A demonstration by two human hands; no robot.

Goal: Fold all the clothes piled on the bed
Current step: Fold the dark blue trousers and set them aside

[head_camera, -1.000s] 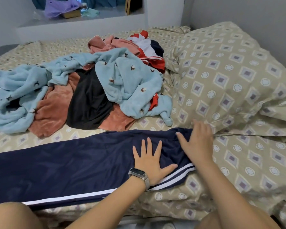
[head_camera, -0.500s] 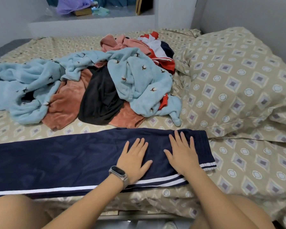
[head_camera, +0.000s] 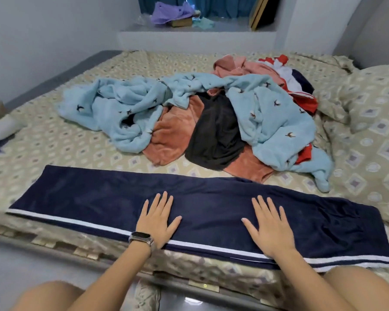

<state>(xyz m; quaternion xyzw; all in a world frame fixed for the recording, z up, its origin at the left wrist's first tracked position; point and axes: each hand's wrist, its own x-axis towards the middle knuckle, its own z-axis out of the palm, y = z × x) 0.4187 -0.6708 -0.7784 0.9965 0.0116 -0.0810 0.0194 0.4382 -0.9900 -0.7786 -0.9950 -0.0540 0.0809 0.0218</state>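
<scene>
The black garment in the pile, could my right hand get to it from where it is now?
Probably yes. The right hand lies flat on the navy trousers, holding nothing, and the black garment lies exposed just beyond them. Only a light blue fleece overlaps its right edge, so a forward stretch should do.

I count one pair of navy trousers (head_camera: pixel 211 205) laid flat along the near edge of one bed (head_camera: pixel 54 140). I see two hands on them: one left hand (head_camera: pixel 157 218) and one right hand (head_camera: pixel 270 227). One smartwatch (head_camera: pixel 141 238) sits on the left wrist. One pile of unfolded clothes (head_camera: pixel 200 122) lies behind, and one pillow (head_camera: pixel 375 122) at the right.
</scene>
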